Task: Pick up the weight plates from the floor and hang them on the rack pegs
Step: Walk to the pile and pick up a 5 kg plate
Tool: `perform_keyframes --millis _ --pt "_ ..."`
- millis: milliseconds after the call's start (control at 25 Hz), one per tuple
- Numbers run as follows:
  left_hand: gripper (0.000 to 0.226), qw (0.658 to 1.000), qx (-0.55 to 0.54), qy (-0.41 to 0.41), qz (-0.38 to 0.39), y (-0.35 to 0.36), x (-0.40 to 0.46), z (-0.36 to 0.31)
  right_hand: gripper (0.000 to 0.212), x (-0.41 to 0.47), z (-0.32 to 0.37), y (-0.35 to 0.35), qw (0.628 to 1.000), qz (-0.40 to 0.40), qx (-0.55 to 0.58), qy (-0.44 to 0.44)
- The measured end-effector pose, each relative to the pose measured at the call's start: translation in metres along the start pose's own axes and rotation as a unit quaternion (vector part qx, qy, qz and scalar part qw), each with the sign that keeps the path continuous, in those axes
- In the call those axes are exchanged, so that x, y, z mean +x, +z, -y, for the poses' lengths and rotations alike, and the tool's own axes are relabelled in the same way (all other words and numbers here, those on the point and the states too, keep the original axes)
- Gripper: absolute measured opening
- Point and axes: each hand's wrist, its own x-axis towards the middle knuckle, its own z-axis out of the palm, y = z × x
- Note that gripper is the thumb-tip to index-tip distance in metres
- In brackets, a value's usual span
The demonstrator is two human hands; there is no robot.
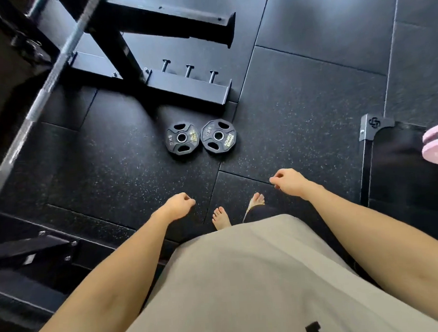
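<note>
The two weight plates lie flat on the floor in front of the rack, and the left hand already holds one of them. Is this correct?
Not quite. The head view shows both weight plates flat on the floor before the rack, but the left hand holds nothing: it hangs loosely curled, well short of them.

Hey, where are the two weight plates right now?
In the head view, the left plate and right plate lie flat side by side on the floor, just in front of the rack base, ahead of both hands.

Dim, wide-angle warp, blurred edges
</note>
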Motion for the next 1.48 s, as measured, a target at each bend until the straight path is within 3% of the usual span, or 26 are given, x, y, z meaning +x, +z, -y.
perform_keyframes --millis 240,520,840,1080,1280,1480 --pt "0.028 0.995 -0.073 -0.061 0.002 -0.058 0.071 -0.056 0.031 0.124 0.060 -0.071 0.999 0.033 -0.027 0.031" --pt "0.016 0.980 -0.149 -0.133 0.021 -0.068 0.199 -0.099 0.029 0.303 0.099 -0.107 0.994 0.073 -0.063 0.060" --pt "0.020 0.955 -0.224 -0.193 -0.003 -0.017 0.466 -0.092 0.030 0.556 0.101 -0.026 0.993 0.026 -0.094 0.061" --pt "0.050 0.915 -0.348 -0.203 -0.035 0.034 0.637 -0.078 0.036 0.713 0.086 0.048 0.987 -0.004 -0.160 0.014" --pt "0.060 0.900 -0.387 -0.198 -0.038 0.065 0.712 -0.094 0.048 0.787 0.083 0.092 0.974 -0.023 -0.225 -0.031" --pt "0.049 0.890 -0.353 -0.242 -0.155 0.085 0.733 -0.104 0.048 0.809 0.075 0.108 0.947 -0.037 -0.307 -0.083"
